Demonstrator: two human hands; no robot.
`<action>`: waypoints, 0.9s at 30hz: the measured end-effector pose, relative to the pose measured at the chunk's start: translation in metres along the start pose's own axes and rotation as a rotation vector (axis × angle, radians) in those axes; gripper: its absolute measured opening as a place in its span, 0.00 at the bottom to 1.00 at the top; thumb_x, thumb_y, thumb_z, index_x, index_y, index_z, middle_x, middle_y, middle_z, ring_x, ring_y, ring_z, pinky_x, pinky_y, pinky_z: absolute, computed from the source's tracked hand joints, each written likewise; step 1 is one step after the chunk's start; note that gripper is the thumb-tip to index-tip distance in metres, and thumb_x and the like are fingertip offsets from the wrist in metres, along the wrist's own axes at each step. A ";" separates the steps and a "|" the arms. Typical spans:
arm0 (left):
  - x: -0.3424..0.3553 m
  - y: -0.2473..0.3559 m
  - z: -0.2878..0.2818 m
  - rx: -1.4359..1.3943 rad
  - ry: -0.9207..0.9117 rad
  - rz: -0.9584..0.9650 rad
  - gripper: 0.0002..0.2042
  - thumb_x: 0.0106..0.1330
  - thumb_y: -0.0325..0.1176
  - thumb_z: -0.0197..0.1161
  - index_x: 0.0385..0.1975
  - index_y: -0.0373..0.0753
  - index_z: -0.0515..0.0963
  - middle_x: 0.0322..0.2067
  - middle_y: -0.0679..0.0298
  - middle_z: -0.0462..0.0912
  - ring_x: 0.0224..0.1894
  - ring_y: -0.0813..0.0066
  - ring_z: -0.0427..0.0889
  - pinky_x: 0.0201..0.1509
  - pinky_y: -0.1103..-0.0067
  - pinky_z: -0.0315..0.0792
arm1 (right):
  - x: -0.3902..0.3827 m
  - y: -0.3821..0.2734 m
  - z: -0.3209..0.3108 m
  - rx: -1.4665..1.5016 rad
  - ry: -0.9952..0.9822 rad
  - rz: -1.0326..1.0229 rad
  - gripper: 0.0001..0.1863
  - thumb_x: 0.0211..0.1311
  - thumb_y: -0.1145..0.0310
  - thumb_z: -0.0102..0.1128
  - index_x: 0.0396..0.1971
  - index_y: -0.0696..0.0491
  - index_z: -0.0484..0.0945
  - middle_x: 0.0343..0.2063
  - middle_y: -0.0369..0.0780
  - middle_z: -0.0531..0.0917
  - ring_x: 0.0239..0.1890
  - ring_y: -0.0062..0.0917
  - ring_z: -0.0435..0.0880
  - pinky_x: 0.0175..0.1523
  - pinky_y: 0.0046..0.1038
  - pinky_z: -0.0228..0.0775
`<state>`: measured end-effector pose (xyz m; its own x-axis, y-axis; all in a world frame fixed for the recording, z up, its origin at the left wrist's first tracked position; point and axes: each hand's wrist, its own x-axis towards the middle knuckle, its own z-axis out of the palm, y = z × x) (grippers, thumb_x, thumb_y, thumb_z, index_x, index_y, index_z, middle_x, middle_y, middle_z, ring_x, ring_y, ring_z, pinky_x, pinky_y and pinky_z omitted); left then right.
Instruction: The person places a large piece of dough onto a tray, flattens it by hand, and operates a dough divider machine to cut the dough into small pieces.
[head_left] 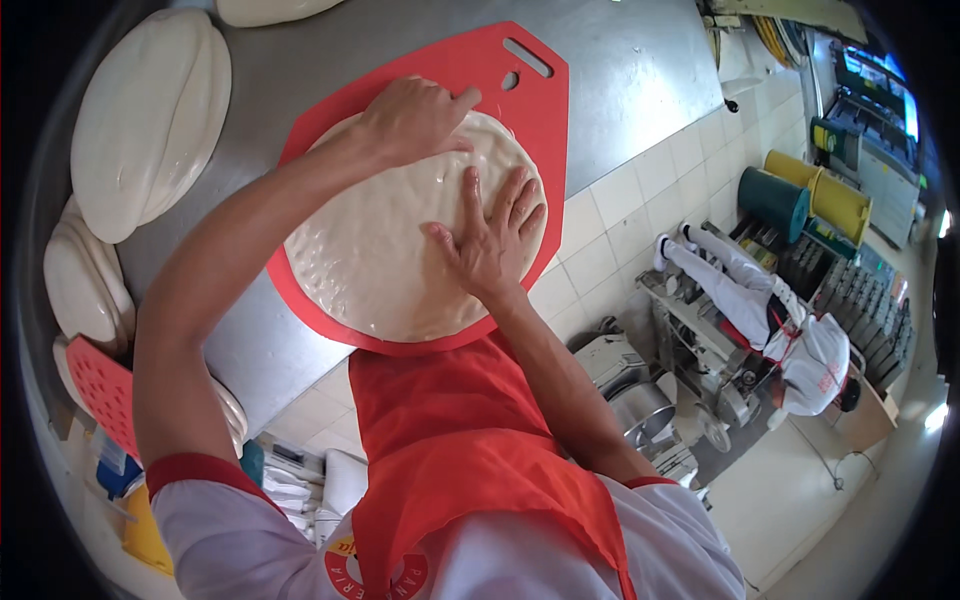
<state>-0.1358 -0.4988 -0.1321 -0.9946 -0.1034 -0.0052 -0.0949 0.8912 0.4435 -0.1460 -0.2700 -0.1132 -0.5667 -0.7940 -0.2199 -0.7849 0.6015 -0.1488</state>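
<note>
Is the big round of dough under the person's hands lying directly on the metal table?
No, the dough lies on a red board, which shows beyond the dough's edge.

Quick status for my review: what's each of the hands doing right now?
Left hand: curled at the dough's far edge; whether it grips cannot be told.
Right hand: open, fingers spread on the dough.

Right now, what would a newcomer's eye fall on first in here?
A big red board just above centre stands out first, bearing a wide round of pale dough. The person's left hand is at the dough's upper edge; the right hand rests on its right part, fingers spread. At upper left, a large folded dough piece lies on the metal table.
</note>
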 end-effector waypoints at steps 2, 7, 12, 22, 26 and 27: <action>0.001 -0.003 -0.013 -0.127 -0.159 -0.051 0.21 0.57 0.46 0.70 0.40 0.38 0.73 0.33 0.59 0.81 0.36 0.57 0.82 0.40 0.65 0.75 | -0.011 -0.004 -0.010 0.058 -0.081 0.021 0.44 0.59 0.34 0.55 0.70 0.42 0.60 0.70 0.63 0.47 0.70 0.66 0.47 0.68 0.66 0.40; -0.004 -0.029 -0.008 -0.168 0.063 -0.041 0.19 0.58 0.44 0.70 0.39 0.38 0.73 0.36 0.59 0.80 0.37 0.55 0.82 0.41 0.64 0.76 | 0.034 -0.014 -0.022 0.014 -0.097 -0.121 0.46 0.58 0.38 0.60 0.72 0.42 0.56 0.71 0.60 0.44 0.71 0.66 0.43 0.69 0.64 0.41; -0.034 -0.044 -0.018 -0.238 0.167 -0.165 0.19 0.57 0.40 0.70 0.43 0.37 0.74 0.41 0.58 0.79 0.47 0.57 0.79 0.49 0.65 0.76 | 0.065 -0.010 -0.039 0.038 -0.317 -0.277 0.48 0.57 0.39 0.62 0.73 0.41 0.52 0.72 0.58 0.41 0.72 0.64 0.40 0.70 0.62 0.40; -0.116 0.049 -0.005 0.019 0.163 -0.436 0.36 0.62 0.54 0.61 0.68 0.44 0.63 0.71 0.60 0.59 0.73 0.56 0.56 0.72 0.57 0.56 | 0.014 0.020 -0.007 0.057 -0.173 -0.231 0.40 0.63 0.51 0.58 0.72 0.46 0.53 0.72 0.57 0.47 0.73 0.58 0.45 0.70 0.59 0.45; -0.081 0.045 -0.060 0.023 -0.321 -0.565 0.44 0.57 0.63 0.62 0.71 0.47 0.59 0.73 0.62 0.53 0.76 0.58 0.47 0.76 0.59 0.48 | -0.025 -0.013 -0.013 0.007 -0.177 -0.181 0.41 0.67 0.46 0.52 0.73 0.48 0.50 0.72 0.60 0.43 0.71 0.66 0.43 0.72 0.57 0.41; -0.064 0.028 -0.058 -0.166 -0.518 -0.658 0.46 0.56 0.65 0.62 0.72 0.49 0.57 0.75 0.63 0.48 0.77 0.58 0.42 0.77 0.60 0.44 | -0.027 -0.014 -0.020 0.096 -0.210 -0.183 0.41 0.67 0.45 0.50 0.73 0.49 0.49 0.72 0.61 0.42 0.71 0.66 0.43 0.72 0.57 0.40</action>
<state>-0.0719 -0.4930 -0.0670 -0.6363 -0.3266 -0.6989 -0.6930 0.6400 0.3319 -0.1246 -0.2593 -0.0857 -0.3459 -0.8603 -0.3745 -0.8363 0.4637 -0.2927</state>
